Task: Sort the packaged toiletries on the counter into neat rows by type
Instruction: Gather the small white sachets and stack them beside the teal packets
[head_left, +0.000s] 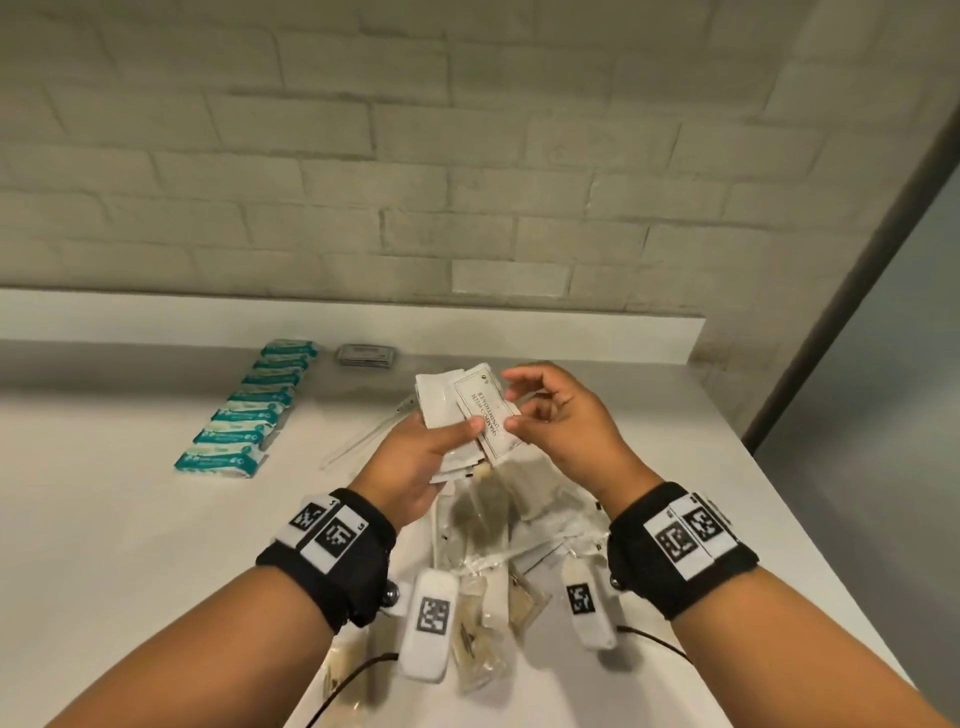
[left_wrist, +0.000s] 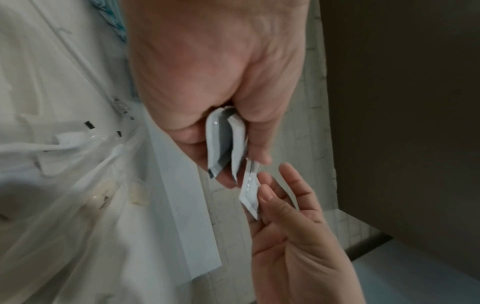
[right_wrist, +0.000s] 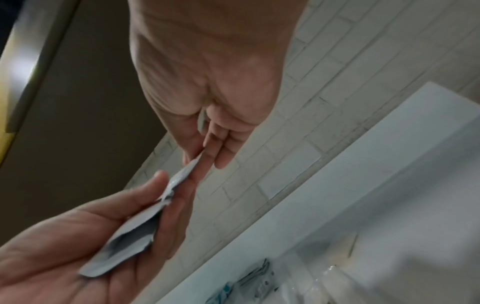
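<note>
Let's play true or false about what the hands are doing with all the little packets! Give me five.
1. The left hand holds a bunch of white sachets. True.
2. The right hand is resting flat on the counter. False: it is raised, pinching the printed sachet.
3. The teal packets lie in a row. True.
4. The teal packets are on the right side. False: they are on the left.
5. Clear-wrapped items lie piled below the hands. True.

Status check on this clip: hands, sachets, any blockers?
Left hand grips white sachets. Right hand pinches top sachet. Teal packets rowed. Clear packets unsorted.
</note>
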